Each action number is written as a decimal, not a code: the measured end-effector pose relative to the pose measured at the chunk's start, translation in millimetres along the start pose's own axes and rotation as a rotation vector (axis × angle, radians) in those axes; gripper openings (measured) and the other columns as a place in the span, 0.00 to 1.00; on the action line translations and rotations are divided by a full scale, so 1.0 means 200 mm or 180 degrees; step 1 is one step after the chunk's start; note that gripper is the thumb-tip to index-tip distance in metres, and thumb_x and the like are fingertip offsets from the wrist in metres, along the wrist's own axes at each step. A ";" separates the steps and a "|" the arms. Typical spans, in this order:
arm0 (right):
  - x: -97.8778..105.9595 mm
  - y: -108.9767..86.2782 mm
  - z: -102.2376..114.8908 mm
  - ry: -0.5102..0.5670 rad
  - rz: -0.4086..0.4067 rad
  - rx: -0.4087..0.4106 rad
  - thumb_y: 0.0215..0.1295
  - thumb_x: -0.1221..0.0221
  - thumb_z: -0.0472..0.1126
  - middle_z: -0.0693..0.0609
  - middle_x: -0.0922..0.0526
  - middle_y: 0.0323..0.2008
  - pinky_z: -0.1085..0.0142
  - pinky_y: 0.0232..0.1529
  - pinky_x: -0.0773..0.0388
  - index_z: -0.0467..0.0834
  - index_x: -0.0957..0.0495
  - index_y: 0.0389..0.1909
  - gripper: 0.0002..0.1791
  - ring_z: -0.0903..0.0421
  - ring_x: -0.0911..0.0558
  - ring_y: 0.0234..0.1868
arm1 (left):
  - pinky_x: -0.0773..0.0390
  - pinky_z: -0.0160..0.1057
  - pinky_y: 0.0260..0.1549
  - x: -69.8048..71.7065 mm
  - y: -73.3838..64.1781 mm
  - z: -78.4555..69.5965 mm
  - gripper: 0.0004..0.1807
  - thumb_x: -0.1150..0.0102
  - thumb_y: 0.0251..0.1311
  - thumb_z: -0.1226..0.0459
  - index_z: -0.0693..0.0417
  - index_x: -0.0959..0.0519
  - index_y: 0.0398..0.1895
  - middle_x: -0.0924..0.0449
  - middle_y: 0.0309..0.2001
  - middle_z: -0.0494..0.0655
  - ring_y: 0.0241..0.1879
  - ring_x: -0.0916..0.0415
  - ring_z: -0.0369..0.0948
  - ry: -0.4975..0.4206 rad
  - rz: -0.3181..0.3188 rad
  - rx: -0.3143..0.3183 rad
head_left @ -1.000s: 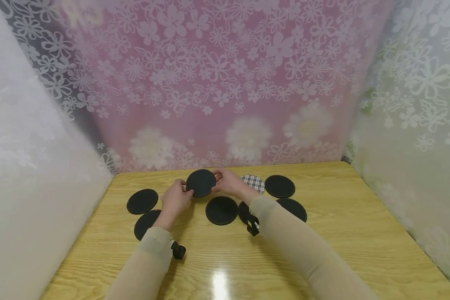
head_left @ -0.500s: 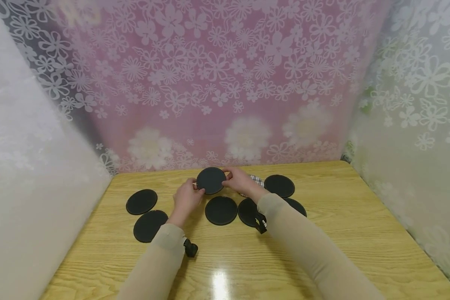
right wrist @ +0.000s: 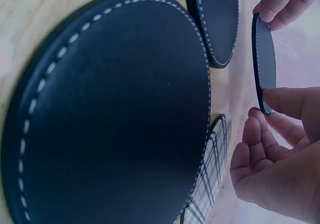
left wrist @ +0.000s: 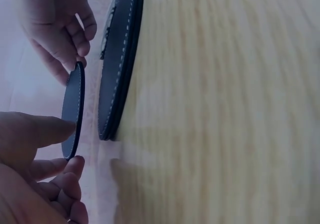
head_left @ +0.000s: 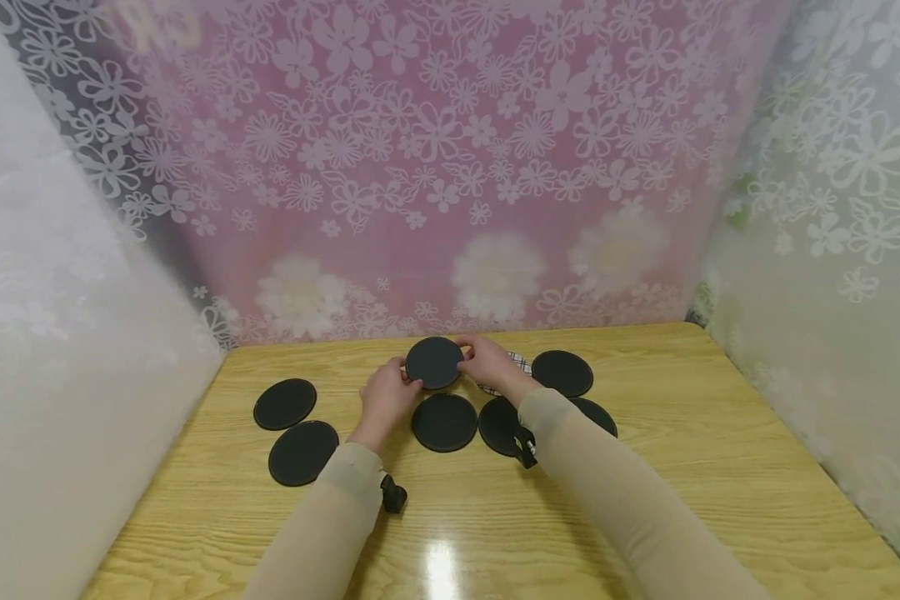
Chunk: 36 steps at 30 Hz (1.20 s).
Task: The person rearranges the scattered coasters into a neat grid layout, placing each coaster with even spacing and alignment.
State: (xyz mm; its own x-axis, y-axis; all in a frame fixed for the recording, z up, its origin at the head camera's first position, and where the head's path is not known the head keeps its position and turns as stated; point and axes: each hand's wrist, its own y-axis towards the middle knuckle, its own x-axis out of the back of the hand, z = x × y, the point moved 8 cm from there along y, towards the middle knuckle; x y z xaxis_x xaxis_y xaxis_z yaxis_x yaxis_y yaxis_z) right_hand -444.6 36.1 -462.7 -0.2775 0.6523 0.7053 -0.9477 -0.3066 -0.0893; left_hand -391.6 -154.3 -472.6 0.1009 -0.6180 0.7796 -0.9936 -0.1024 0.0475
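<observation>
Between my two hands, above the table's far side, is a round black coaster (head_left: 434, 363) with pale stitching round its rim. My left hand (head_left: 387, 392) pinches its left edge between thumb and fingers. At the opposite edge my right hand (head_left: 490, 363) pinches it the same way. The left wrist view shows this coaster (left wrist: 73, 104) held off the table, seen nearly edge-on. Just in front of it lies another black coaster (head_left: 444, 422). A checked white-and-black coaster (head_left: 521, 362) is partly hidden behind my right hand.
Two black coasters lie at the left, one behind (head_left: 285, 404) the other (head_left: 303, 452). More black coasters (head_left: 562, 373) lie at the right, some partly under my right sleeve. The wooden table (head_left: 720, 467) meets a flowered curtain (head_left: 435, 208) at the back.
Both hands have moved right with the held coaster, from left of the middle front coaster to right behind it. The coasters on the table stay put.
</observation>
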 end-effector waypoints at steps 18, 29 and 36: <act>0.00 -0.01 -0.07 -0.0167 0.0035 -0.0227 0.79 0.33 0.40 0.41 0.16 0.58 0.47 0.60 0.20 0.39 0.21 0.74 0.26 0.44 0.17 0.57 | 0.28 0.64 0.56 -0.06 0.01 -0.04 0.24 0.30 0.75 0.59 0.61 0.19 0.68 0.14 0.45 0.54 0.51 0.19 0.57 0.0087 0.0064 -0.0093; 0.00 0.01 -0.07 -0.0504 0.0031 -0.0093 0.79 0.33 0.39 0.49 0.23 0.33 0.55 0.47 0.29 0.37 0.20 0.72 0.25 0.52 0.25 0.35 | 0.28 0.66 0.59 -0.08 0.04 -0.02 0.24 0.31 0.76 0.58 0.58 0.18 0.69 0.14 0.51 0.56 0.56 0.19 0.60 0.0270 0.0087 -0.0045; -0.02 0.02 -0.09 -0.0560 0.0072 -0.0084 0.79 0.32 0.40 0.49 0.24 0.33 0.54 0.49 0.29 0.37 0.21 0.74 0.27 0.52 0.26 0.34 | 0.27 0.65 0.57 -0.09 0.05 -0.02 0.22 0.30 0.75 0.57 0.58 0.16 0.66 0.15 0.52 0.56 0.55 0.19 0.59 0.0321 0.0121 -0.0069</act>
State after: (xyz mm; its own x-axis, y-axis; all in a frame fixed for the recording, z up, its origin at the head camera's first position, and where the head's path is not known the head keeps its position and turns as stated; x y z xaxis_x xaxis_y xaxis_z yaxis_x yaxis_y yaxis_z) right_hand -450.2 44.7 -477.5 -0.2689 0.5133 0.8150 -0.9460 -0.2999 -0.1233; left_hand -402.9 -141.1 -483.7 0.0585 -0.5393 0.8401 -0.9976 -0.0627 0.0292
